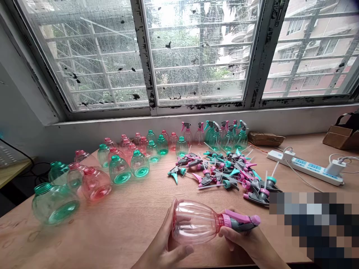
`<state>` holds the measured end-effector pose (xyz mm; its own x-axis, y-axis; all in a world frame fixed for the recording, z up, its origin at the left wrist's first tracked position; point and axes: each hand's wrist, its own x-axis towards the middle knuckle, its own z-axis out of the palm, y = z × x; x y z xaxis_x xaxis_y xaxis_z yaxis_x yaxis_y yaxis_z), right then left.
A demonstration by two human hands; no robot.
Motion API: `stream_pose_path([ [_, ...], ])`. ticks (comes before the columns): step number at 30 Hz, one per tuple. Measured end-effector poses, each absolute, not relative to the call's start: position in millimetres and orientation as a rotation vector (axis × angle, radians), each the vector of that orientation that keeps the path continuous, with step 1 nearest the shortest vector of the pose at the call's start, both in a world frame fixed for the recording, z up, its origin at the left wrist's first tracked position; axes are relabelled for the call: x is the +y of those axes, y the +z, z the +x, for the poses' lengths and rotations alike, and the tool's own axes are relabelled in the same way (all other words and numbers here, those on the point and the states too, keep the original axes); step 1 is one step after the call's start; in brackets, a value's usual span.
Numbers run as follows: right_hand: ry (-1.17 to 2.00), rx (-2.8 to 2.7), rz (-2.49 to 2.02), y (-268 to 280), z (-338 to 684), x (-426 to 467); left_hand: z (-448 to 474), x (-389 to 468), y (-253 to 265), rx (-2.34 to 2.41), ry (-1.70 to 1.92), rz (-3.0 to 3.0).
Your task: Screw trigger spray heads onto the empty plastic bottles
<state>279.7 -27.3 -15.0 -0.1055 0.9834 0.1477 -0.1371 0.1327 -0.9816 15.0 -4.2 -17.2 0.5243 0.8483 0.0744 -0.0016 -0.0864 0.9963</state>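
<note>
A: Where's the btl (195, 222)?
B: Btwn the hands, near edge of desk (112, 243). On its side, looks lifted, tho hard to be sure from this angle.
A: Axis?
B: L-R across the view, approx level. Base at L, neck at R. Sprayer (242, 224) is in line w/ it, pink collar (227, 220) up against the neck. Can't tell how tight.
A: L hand (168, 243)?
B: Curved round the base end, holding the btl. Fingers on the far side, partly seen thru the clear pink wall; thumb on the near side, low, just by the lower edge. Contact at thumb unclear.
A: R hand (242, 237)?
B: Narrow, holding the sprayer by the collar end. Thumb near side, just under the collar; other fingers mostly hidden.
A: So which is nearer the joint?
B: R, by a lot. L has the far end. Both hands sit on one line, btl axis running from L palm to R fingers. IMO any twist there is about that axis, w/ L as the anchor.
A: Rest of layout?
B: Loose sprayers (228, 184) in a pile ahead, R hand closer. Open btls (97, 186), pink + green, ahead-left, L hand closer. Btls w/ sprayers on (215, 140) at back, by the wall under the window. Power strip (308, 168) off right.
</note>
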Motion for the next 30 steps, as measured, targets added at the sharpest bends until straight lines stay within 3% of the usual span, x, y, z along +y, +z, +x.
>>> stream_pose_path([
  [30,1.268,-1.252,-0.998,-13.2,277.6,-26.5,17.6,-4.8,-13.8,0.69,0.87,1.483],
])
